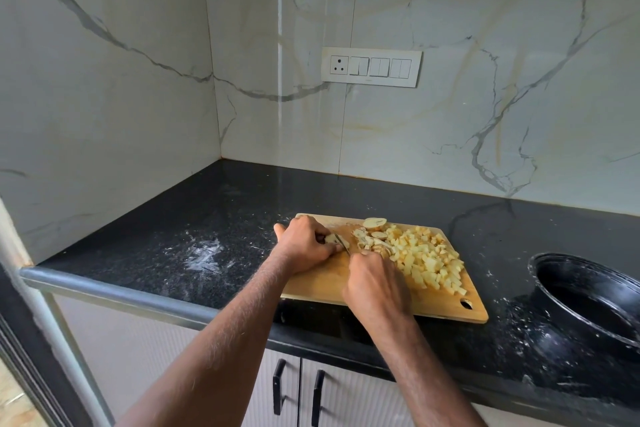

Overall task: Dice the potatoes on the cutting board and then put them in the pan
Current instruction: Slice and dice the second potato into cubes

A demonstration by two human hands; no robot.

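One view only, head camera, looking down at a dark countertop (194, 218); wooden cutting board (446, 305) lying on it, a hanging hole at its near right corner; diced potatoes (427, 262) heaped on the right half of the board; several uncut slices (374, 222) at the far edge and middle, touching the heap; left hand (304, 241) at the board's left end, fingers curled over a small potato piece (331, 238) and pinning it to the wood; knife blade (344, 244) just right of that piece, running from far-left to near-right, its edge against the piece; right hand (375, 282) closed round what must be the knife handle, the handle itself hidden under the fist; hands close together but not touching, the blade between them; black pan (585, 291) at the right edge of the frame, well apart from the board, seemingly nothing in it; judged stage: dicing nearly done, transfer not yet begun; governing relation: the pan lies to the right of both hands, past the heap, so the right hand is the nearer one; white dust and scratches on the countertop; switch panel (371, 66) on the marble wall
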